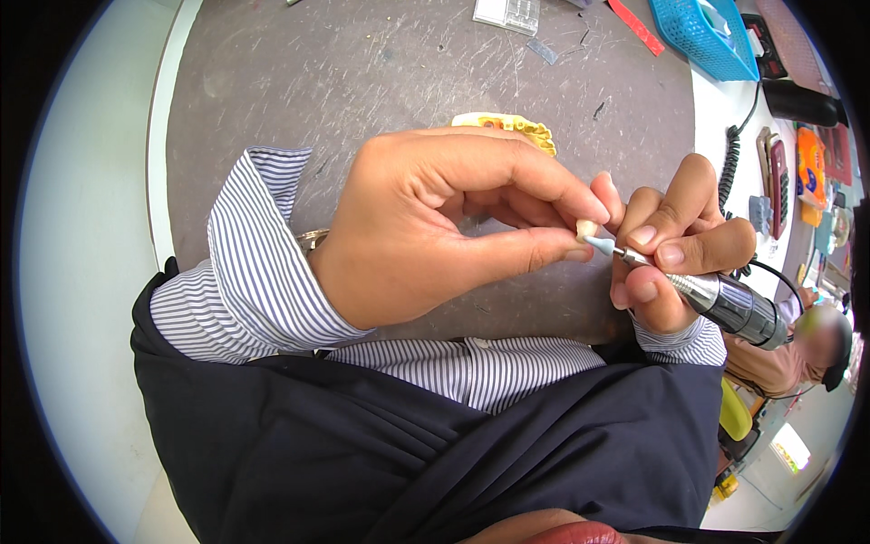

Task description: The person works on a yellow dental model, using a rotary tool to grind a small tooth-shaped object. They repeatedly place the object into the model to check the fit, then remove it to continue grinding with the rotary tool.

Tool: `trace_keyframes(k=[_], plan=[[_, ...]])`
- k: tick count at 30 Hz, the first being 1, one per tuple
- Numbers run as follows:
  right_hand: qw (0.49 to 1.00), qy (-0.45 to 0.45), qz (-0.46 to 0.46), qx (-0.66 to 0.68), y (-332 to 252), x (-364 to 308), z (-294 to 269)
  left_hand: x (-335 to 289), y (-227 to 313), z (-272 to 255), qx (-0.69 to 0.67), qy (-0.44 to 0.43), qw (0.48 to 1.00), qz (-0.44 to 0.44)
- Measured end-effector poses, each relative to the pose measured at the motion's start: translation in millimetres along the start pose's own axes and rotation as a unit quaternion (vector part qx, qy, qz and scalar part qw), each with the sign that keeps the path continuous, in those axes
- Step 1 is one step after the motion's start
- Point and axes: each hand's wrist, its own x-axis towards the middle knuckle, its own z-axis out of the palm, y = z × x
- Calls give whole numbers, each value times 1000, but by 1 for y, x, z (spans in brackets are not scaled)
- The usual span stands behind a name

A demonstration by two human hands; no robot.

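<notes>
Between the thumb and fingertips of my left hand [453, 218] is a small tooth-coloured dental crown [586, 228]. My right hand [675, 236] grips a dark and silver rotary handpiece [725, 304] like a pen. Its pale blue-grey pointed grinding tip [600, 245] meets the crown's lower edge, or lies very close to it; I cannot tell if they touch. Behind my left hand lies a yellow dental model [535, 133], partly hidden by the knuckles.
The scratched brown work mat [362, 82] spreads under my hands. A blue plastic basket [702, 41], a red strip [636, 27] and a clear box [507, 13] lie at the back. A coiled black cord [730, 163] runs along the right. Another person [797, 349] sits far right.
</notes>
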Motion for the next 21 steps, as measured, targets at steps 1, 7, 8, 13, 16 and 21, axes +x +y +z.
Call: trace_keyframes(k=[1, 7, 8, 13, 16, 21], plan=[[1000, 2, -5, -1, 1, 0, 1, 0, 0, 0, -11, 1, 1000, -4], [1000, -1, 6, 2, -1, 0, 1, -2, 0, 0, -36, -3, 999, -9], [1000, -8, 3, -2, -1, 1, 1, -2, 0, 1, -43, 0, 999, -14], [1000, 6, 0, -8, 1, 0, 2, -2, 0, 0, -47, -4, 999, -18], [1000, -3, 3, -12, -1, 1, 3, -3, -1, -1, -46, -3, 999, -8], [1000, 16, -6, -8, 2, 1, 4, -2, 0, 0, -54, -1, 998, -12]])
